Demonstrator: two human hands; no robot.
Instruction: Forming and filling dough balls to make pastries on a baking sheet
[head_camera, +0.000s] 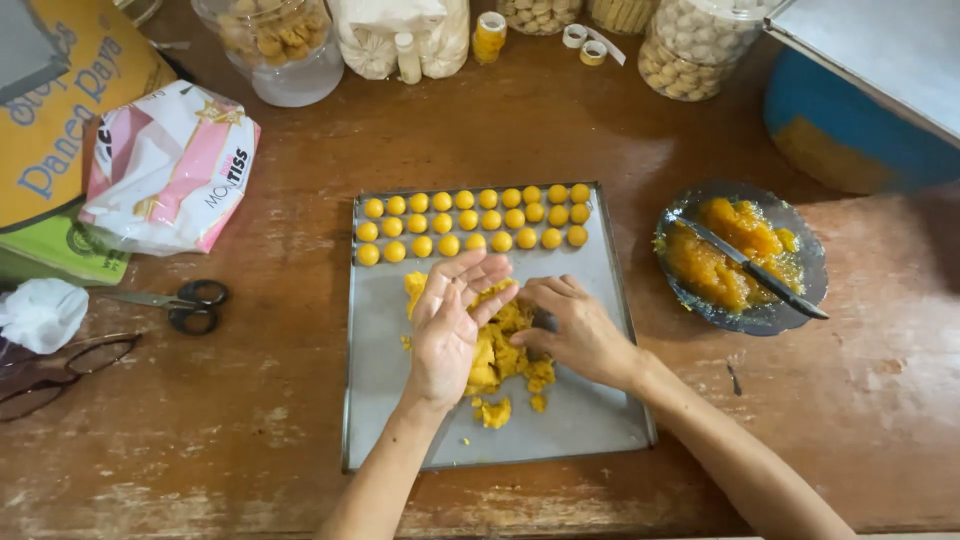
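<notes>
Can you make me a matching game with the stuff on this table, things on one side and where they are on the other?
Things:
1. knife
2. scissors
3. yellow balls
4. dough pile

Places:
A. in rows at the far end of the tray
B. under the two hands, left hand and right hand
C. lying across the bowl of orange filling
D. on the wood, left of the tray

Pairs: 1-C, 2-D, 3-A, 4-B
</notes>
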